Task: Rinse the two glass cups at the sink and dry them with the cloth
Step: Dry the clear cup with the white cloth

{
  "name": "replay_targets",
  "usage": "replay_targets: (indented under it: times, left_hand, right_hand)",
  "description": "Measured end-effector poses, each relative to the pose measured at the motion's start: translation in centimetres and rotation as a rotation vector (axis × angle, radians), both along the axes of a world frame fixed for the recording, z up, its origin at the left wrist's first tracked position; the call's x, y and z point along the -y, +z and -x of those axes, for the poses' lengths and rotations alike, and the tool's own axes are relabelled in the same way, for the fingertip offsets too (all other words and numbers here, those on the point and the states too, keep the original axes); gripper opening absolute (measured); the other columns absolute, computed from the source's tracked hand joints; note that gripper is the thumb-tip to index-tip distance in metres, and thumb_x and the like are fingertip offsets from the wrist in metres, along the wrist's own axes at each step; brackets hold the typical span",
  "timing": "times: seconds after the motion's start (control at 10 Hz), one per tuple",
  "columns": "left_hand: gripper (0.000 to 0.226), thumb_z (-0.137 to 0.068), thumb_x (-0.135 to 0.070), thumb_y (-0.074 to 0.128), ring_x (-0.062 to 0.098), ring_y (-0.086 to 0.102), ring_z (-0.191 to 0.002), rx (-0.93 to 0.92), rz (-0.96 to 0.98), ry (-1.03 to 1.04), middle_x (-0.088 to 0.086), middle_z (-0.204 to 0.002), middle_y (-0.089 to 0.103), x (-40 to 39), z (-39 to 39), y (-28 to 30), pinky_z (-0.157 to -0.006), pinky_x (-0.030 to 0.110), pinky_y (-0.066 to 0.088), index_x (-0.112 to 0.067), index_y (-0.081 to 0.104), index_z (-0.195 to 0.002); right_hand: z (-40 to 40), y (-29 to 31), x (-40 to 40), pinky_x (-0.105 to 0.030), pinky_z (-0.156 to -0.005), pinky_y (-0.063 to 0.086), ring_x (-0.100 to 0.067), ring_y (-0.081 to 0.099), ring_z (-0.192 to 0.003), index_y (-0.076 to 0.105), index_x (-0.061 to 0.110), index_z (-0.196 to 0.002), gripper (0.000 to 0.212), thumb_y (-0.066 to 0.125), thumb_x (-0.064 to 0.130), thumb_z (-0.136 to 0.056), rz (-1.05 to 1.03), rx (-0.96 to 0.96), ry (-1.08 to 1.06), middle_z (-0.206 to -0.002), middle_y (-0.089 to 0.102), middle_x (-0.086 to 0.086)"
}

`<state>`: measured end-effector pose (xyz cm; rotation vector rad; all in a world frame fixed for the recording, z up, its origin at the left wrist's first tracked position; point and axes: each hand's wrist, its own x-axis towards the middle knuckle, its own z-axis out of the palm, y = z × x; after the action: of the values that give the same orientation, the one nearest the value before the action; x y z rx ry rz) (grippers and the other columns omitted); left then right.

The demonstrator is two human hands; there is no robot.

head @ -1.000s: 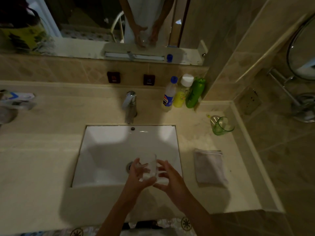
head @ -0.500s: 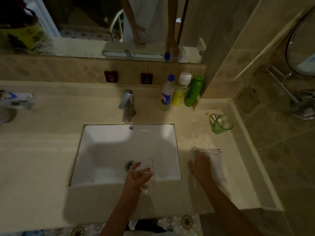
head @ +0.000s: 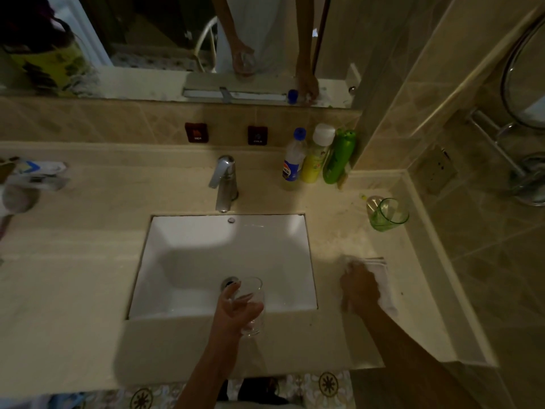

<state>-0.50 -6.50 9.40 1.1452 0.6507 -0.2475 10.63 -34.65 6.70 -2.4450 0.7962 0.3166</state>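
My left hand [head: 234, 309] holds a clear drinking glass [head: 254, 302] over the front edge of the white sink [head: 188, 273], fingers curled round its side. To the right, my right hand [head: 358, 286] lies on a folded pale cloth [head: 383, 287] on the counter, fingers bent over its left part. Whether the cloth is lifted off the counter I cannot tell.
A chrome tap [head: 224, 181] stands behind the sink. Three bottles, blue-capped [head: 293, 157], yellow [head: 317, 154] and green [head: 339, 156], stand at the back right. A green glass cup [head: 387, 215] sits near the right wall. Packets [head: 35, 174] lie at far left.
My right hand left the glass and moved right onto the cloth. My left hand kept the glass and lowered it slightly toward the sink's front edge.
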Motion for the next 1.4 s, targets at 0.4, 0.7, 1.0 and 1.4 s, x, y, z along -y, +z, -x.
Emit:
replay_targets:
  times: [0.4, 0.7, 1.0, 1.4]
  left_hand:
    - [0.076, -0.055, -0.052, 0.085, 0.025, 0.066, -0.079, 0.036, 0.042, -0.084, 0.014, -0.097, 0.074, 2.3, -1.2, 3.4, -0.077, 0.045, 0.05, -0.02, 0.061, -0.12]
    - [0.071, -0.076, -0.068, 0.07, 0.023, 0.068, -0.075, 0.115, 0.261, -0.217, 0.014, -0.092, 0.073, 5.2, -1.9, 7.8, -0.066, 0.035, 0.052, -0.008, 0.066, -0.113]
    - [0.061, -0.099, -0.057, 0.036, 0.024, 0.059, -0.132, 0.156, 0.272, -0.16, 0.01, -0.141, 0.063, 5.6, -1.0, 8.6, -0.107, 0.039, 0.044, -0.017, 0.06, -0.138]
    - [0.076, -0.073, -0.07, 0.06, 0.056, 0.062, -0.113, 0.019, 0.241, 0.018, 0.036, -0.12, 0.066, 5.9, -1.8, 10.0, -0.096, 0.064, 0.052, -0.007, 0.075, -0.113]
  right_hand:
    - [4.3, 12.5, 1.7, -0.045, -0.08, 0.05, -0.035, 0.064, -0.089, 0.066, -0.005, -0.11, 0.027, 0.043, 0.002, -0.097, -0.728, 0.352, -0.286, -0.097, 0.068, -0.025]
    - [10.4, 17.4, -12.0, -0.029, -0.065, 0.058, -0.011, 0.072, -0.08, 0.072, 0.035, -0.089, 0.014, 0.062, 0.028, -0.096, -0.76, 0.429, 0.171, -0.09, 0.074, 0.007]
    - [12.1, 12.3, -14.6, -0.028, -0.125, 0.018, -0.018, 0.016, -0.153, 0.014, 0.008, -0.159, 0.054, 0.023, 0.031, -0.111, 0.002, 0.544, 0.429, -0.166, 0.01, -0.016]
    - [5.2, 14.7, -13.3, -0.037, -0.082, 0.055, -0.03, 0.069, -0.098, 0.071, 0.02, -0.117, 0.049, 0.063, 0.058, -0.088, -1.042, 0.136, -0.166, -0.113, 0.073, -0.013]
